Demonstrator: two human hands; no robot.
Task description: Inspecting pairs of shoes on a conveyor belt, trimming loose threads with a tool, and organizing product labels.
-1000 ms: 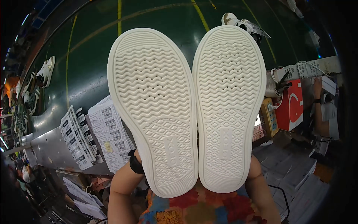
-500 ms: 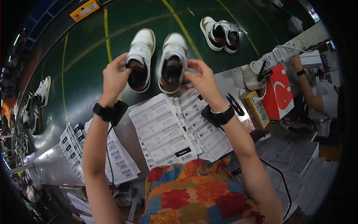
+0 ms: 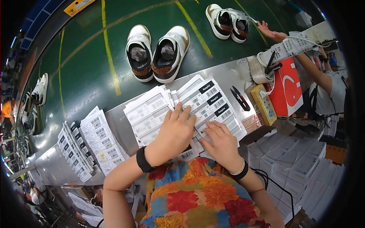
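Both hands rest on printed label sheets [image 3: 218, 100] on the metal counter [image 3: 224, 76], close to the person. The left hand [image 3: 175, 131] lies palm down with its fingers stretched out, where the left and right piles of sheets meet. The right hand [image 3: 222, 146] is just beside it, fingers extended and a little bent, thumb apart, on the near part of the right pile — neither hand is closed around anything.

Beyond the sheets, a pair of white shoes [image 3: 175, 34] with brown spotted heels stands on the green surface [image 3: 83, 79], toes pointing far. More label stacks [image 3: 99, 129] lie to the left. To the right are black snips [image 3: 240, 98], a yellow power strip [image 3: 265, 106] and a red box [image 3: 287, 87]. Far right, a co-worker's open hand [image 3: 272, 33] is near a second pair of shoes [image 3: 215, 17].
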